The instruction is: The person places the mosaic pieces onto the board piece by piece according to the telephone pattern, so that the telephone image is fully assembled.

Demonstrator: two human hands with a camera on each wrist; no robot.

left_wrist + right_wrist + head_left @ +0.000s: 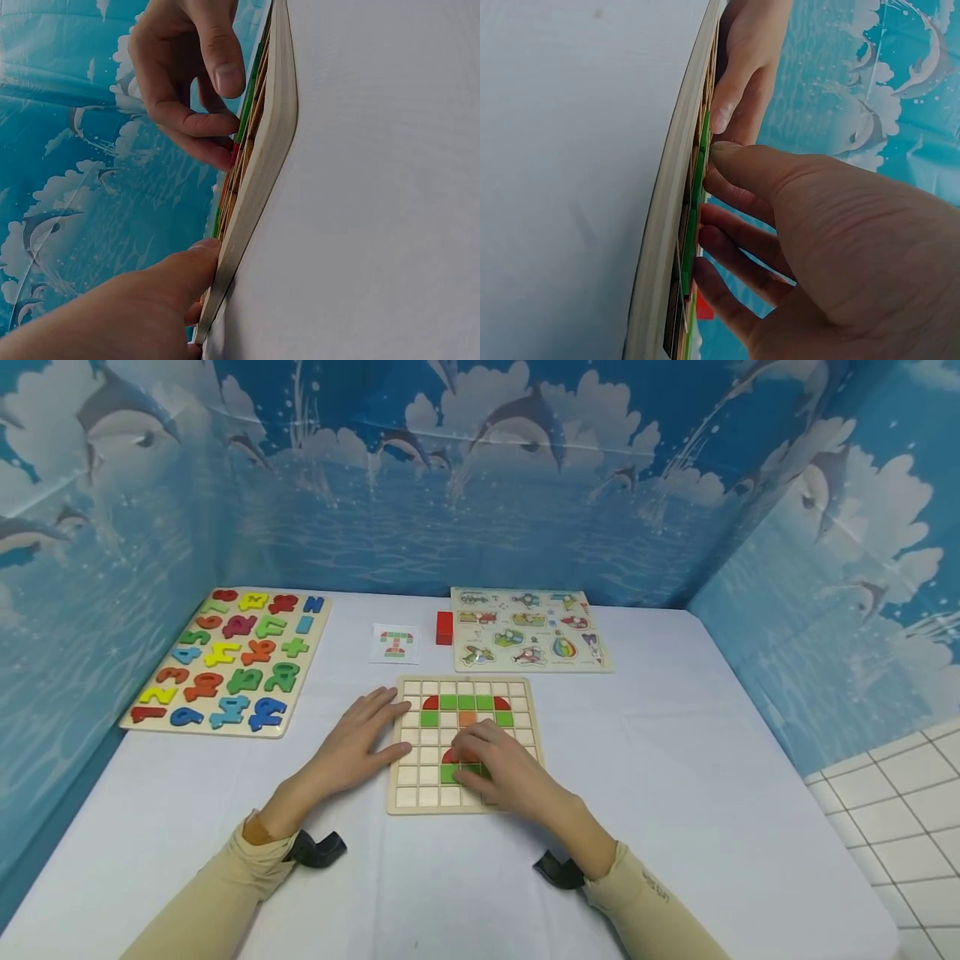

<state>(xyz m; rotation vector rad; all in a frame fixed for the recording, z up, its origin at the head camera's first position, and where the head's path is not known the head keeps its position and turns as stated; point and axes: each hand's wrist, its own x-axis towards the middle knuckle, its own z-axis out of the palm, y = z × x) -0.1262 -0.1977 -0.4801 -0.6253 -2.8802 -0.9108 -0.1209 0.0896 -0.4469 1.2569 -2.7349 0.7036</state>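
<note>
A wooden grid board (pixel 407 797) lies flat on the table, holding red, green and orange tiles. Along its upper part runs a row of green tiles (pixel 466 702) with red rounded pieces at both ends. My left hand (pixel 352 739) rests at the board's left edge, fingers extended and thumb touching the rim. Over the lower middle of the board, my right hand (pixel 513 772) has its bent fingers on the red and green tiles, partly covering them. In the right wrist view, thumb and fingertips touch the green tiles (pixel 689 251); no loose piece shows between them.
A small card (pixel 396 644) with a printed tile pattern lies beyond the board, beside a red block (pixel 445 628). A wooden number puzzle (pixel 300 693) sits at the left; a picture puzzle (pixel 532 662) with vehicles lies at the back. Dolphin-print curtains (pixel 480 527) enclose the table.
</note>
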